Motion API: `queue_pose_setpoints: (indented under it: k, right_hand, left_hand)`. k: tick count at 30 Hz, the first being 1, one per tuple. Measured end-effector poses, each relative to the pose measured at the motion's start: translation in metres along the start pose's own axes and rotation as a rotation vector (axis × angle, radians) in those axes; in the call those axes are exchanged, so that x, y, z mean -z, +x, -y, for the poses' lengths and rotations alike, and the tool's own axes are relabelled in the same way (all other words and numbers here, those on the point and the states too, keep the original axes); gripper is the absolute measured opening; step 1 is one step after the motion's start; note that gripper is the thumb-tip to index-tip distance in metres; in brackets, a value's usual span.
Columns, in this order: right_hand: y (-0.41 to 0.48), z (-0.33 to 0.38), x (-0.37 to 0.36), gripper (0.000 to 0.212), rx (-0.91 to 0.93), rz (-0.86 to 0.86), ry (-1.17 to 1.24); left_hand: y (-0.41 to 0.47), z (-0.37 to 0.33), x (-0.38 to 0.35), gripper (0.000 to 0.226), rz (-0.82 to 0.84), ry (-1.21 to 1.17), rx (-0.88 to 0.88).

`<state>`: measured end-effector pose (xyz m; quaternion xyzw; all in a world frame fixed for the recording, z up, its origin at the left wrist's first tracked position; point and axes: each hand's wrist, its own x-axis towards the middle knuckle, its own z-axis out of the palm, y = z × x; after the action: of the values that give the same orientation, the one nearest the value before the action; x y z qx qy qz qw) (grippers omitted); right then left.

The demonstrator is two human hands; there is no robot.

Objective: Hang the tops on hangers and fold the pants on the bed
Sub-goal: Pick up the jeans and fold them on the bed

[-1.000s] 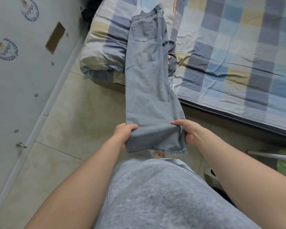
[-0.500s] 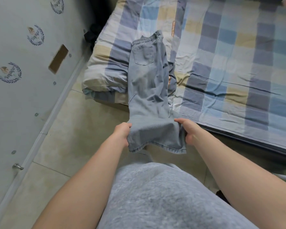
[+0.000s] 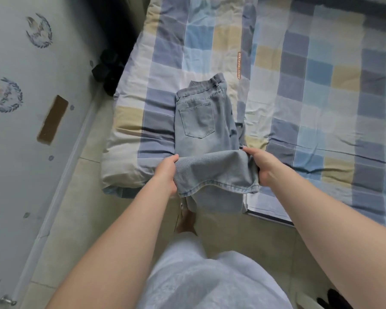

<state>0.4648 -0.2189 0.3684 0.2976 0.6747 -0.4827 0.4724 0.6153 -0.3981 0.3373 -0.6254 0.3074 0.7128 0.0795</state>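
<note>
Now both hands, left hand and right hand, grip the hem end of the light-blue denim jeans, fingers curled round it; waistband lies beyond on the checked bedsheet, ready for folding over.

Left hand and right hand: some fingers are buried in the jeans, so the full grip isn't visible. The lifted hem flap covers the jeans' middle stretch. Bed is cut off at the far and right edges. Orange label on the sheet is too small to read. Dark lump left of the bed: can't tell what. Metal fitting near-left and black item near-right are clipped by the frame.
</note>
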Motion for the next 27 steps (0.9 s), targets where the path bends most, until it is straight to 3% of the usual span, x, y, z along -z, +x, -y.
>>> queue_pose_setpoints:
  k: [8,13,14,16,19,27]
  right_hand:
    - [0.134,0.121,-0.06,0.028,-0.033,-0.012,0.092]
    - [0.223,0.168,-0.079,0.026,-0.046,0.003,0.337]
    - [0.241,0.173,-0.08,0.025,-0.026,0.021,0.421]
    - [0.274,0.179,-0.08,0.044,0.008,0.072,0.504]
    - [0.308,0.177,-0.079,0.067,0.006,0.127,0.462]
    - [0.313,0.132,-0.065,0.058,-0.02,0.277,0.335]
  left_hand:
    - [0.132,-0.129,-0.054,0.021,0.05,0.022,0.057]
    - [0.222,-0.175,-0.09,0.04,0.194,-0.064,0.067]
    - [0.239,-0.179,-0.095,0.044,0.208,-0.086,0.053]
    - [0.266,-0.184,-0.103,0.057,0.239,-0.082,0.005]
    - [0.292,-0.185,-0.113,0.069,0.257,-0.035,-0.05]
    - [0.278,-0.137,-0.114,0.049,0.213,0.149,-0.138]
